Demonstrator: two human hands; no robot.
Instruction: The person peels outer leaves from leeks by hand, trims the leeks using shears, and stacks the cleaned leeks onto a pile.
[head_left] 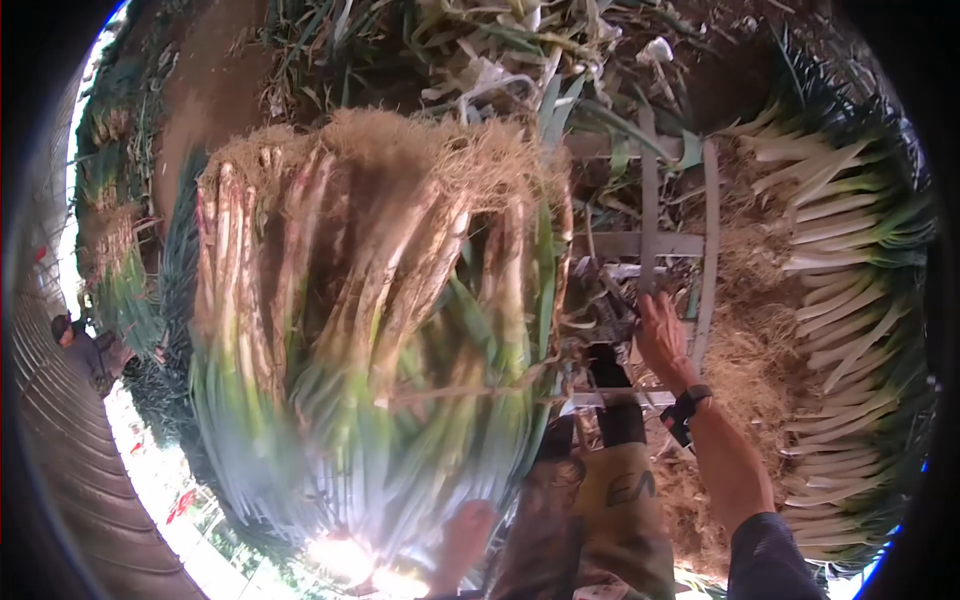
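Observation:
A big heap of leeks or large green onions (385, 280), roots upward and green leaves toward me, fills the left and middle. My left hand (468, 530) is blurred at the bottom, beside the green leaves; its fingers are smeared. My right hand (660, 335), with a dark watch on the wrist, rests against a flat grey strap or slat (648, 200) of a frame right of the heap. Its fingers look stretched and nothing shows in them.
Cleaned white-stemmed leeks (840, 290) lie in a long row on the right, beside a pile of root trimmings (755, 330). Loose leaves (480, 60) lie at the top. Another person (85, 350) is at the far left. My legs (620, 500) are below.

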